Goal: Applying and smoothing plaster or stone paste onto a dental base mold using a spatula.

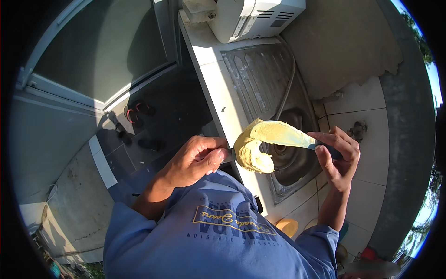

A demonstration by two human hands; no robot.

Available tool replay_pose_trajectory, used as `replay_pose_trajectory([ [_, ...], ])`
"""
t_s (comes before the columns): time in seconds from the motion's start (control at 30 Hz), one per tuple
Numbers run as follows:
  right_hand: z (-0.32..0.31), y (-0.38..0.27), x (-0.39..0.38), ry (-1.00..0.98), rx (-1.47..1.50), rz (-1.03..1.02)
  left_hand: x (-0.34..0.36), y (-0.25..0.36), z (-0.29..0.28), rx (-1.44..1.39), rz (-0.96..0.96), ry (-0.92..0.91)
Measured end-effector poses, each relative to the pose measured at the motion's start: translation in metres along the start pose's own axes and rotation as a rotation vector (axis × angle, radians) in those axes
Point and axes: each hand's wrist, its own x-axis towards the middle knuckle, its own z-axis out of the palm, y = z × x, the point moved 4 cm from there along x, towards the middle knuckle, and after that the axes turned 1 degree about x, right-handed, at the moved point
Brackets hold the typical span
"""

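Observation:
Thick yellow paste [251,153] is heaped between my hands, above the edge of the sink. My right hand [341,151] pinches the dark handle of a spatula [299,138]. Its pale, flat blade points left, coated with paste, and touches the top of the heap. Closed around a grey, flat-looking tool [229,156], my left hand [200,159] holds it level in front of my chest. The paste covers the far end of that tool, so its full shape is hidden.
Beneath my hands is a metal sink [260,69] with a drainboard and a grey hose [289,88]. A white appliance [260,21] stands at its far end. Orange bowl [287,227] sits near my right elbow. Sandals [132,116] lie on the dark floor, left.

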Motion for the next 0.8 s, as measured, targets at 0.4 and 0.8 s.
replay_pose_trajectory([
  [0.4,-0.001,0.018,-0.001,0.170,0.101,0.330,-0.003,0.003,-0.005,0.342,0.102,0.092],
  [0.8,0.015,0.003,0.013,-0.097,-0.113,0.200,-0.002,0.007,-0.006,0.421,0.145,0.151],
])
